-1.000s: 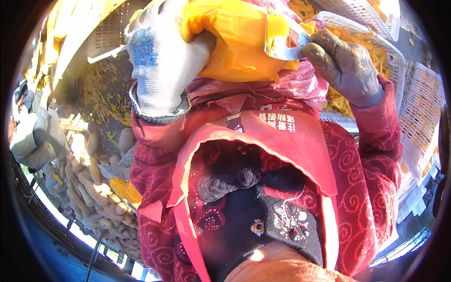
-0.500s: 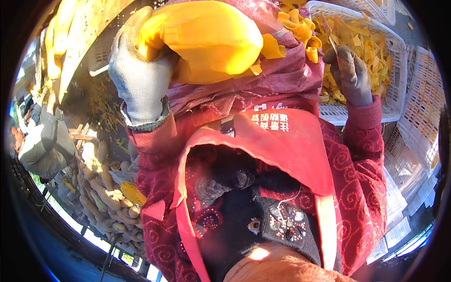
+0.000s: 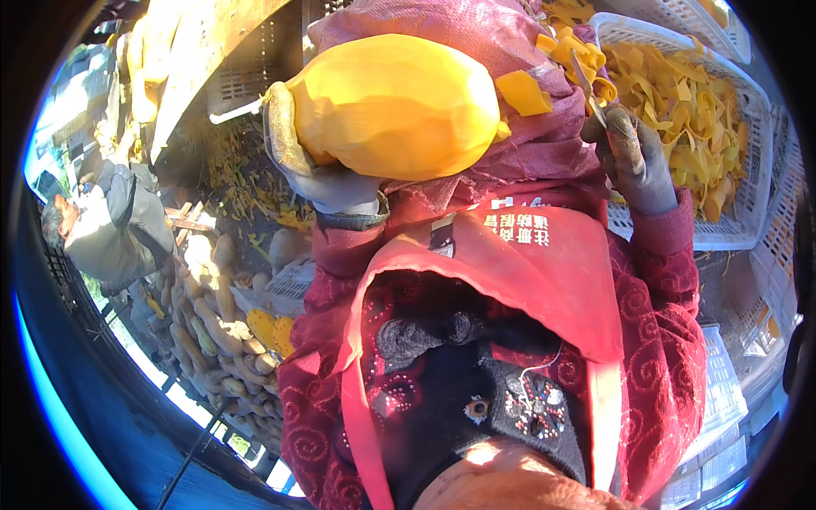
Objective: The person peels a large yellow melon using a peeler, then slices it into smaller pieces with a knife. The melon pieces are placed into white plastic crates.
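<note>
Wrapping our left fingers (image 3: 280, 132) round one end of the peeled squash (image 3: 399, 110), toward the near edge of the pink cloth (image 3: 552, 140), while our right fingers (image 3: 626, 140) pinch a peeler (image 3: 585, 79), we could drop it if that one-handed hold slips on smooth flesh.

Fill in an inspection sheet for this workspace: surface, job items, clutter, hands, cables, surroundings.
Surface: wrinkled pink cloth beneath the squash.
Job items: peeled orange squash; hand tool, seen edge-on.
Clutter: loose peel piece beside the squash; many peelings in a white crate.
Hands: both gloved; left hand cups the squash's left end, right hand grips the tool.
Cables: nothing seen for certain.
Surroundings: co-worker and squash pile at left.
</note>
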Demonstrator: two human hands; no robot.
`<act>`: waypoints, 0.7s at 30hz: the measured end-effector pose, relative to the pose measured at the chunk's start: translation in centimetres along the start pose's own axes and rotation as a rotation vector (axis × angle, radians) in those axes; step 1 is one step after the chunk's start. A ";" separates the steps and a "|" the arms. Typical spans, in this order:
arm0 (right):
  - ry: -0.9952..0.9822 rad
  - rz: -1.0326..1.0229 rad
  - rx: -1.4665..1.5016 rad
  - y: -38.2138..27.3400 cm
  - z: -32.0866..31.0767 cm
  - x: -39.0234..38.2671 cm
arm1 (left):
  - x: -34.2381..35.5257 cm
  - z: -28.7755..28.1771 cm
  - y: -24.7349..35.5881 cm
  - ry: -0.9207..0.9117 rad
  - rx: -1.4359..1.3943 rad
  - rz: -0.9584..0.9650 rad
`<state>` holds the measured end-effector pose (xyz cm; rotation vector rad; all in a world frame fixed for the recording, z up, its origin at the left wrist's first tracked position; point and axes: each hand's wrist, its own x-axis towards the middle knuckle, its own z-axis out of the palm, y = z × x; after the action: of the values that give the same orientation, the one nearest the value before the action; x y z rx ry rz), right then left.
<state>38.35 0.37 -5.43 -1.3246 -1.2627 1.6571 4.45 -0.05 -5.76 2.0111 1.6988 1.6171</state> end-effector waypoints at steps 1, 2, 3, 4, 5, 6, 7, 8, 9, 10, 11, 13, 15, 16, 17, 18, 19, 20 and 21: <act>-0.024 -0.026 -0.064 0.1 0.1 0.1 | -0.4 0.2 0.3 -0.031 0.050 0.025; -0.106 0.021 -0.032 -0.3 -0.4 -0.1 | -0.7 0.2 0.6 -0.043 0.075 0.061; -0.068 0.003 -0.032 0.0 0.1 -0.4 | -0.8 0.8 0.4 -0.056 0.080 0.100; -0.031 -0.014 -0.034 0.2 0.7 -0.6 | -1.0 1.4 0.2 -0.066 0.084 0.138; -0.083 -0.029 -0.044 0.1 1.1 -0.5 | -0.8 0.9 0.6 -0.063 0.096 0.125; -0.131 -0.049 -0.054 -0.3 1.2 -0.4 | -0.6 0.5 1.1 -0.060 0.109 0.113; -0.077 -0.179 -0.066 0.4 2.0 -0.2 | -0.6 0.8 1.2 -0.062 0.100 0.118; -0.068 -0.204 -0.081 0.4 2.3 -0.2 | -0.6 1.0 1.3 -0.064 0.092 0.123; -0.059 -0.225 -0.097 0.5 2.7 -0.2 | -0.7 1.1 1.3 -0.067 0.074 0.115; -0.093 -0.140 -0.112 -0.1 2.2 -0.2 | -0.8 1.3 1.2 -0.068 0.055 0.108; -0.139 -0.057 -0.121 -0.9 2.1 0.1 | -0.9 1.2 1.1 -0.068 0.038 0.087; -0.176 -0.078 -0.246 -1.7 2.2 0.6 | -0.8 1.0 0.8 -0.072 0.046 0.073; -0.067 -0.248 -0.352 -1.2 3.3 0.5 | -0.6 0.9 0.5 -0.065 0.070 0.088; -0.091 -0.206 -0.325 -1.3 3.4 0.4 | -0.4 1.0 0.4 -0.055 0.067 0.097; -0.116 -0.163 -0.299 -1.4 3.5 0.4 | -0.3 1.2 0.2 -0.031 0.034 0.105; -0.127 -0.139 -0.297 -1.3 3.3 0.0 | -0.2 1.5 0.3 -0.025 -0.003 0.085; -0.139 -0.117 -0.296 -1.2 3.2 -0.3 | 0.0 1.8 0.4 -0.017 -0.039 0.066; -0.138 -0.168 -0.343 -0.8 3.0 -0.6 | 0.3 2.2 0.8 -0.021 -0.070 0.019; -0.147 -0.216 -0.391 -0.5 2.9 -0.9 | 0.5 2.5 1.2 -0.025 -0.056 -0.015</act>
<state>35.74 -1.08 -4.63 -1.2452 -1.8205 1.4224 7.00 1.17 -5.81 1.9796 1.6379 1.6091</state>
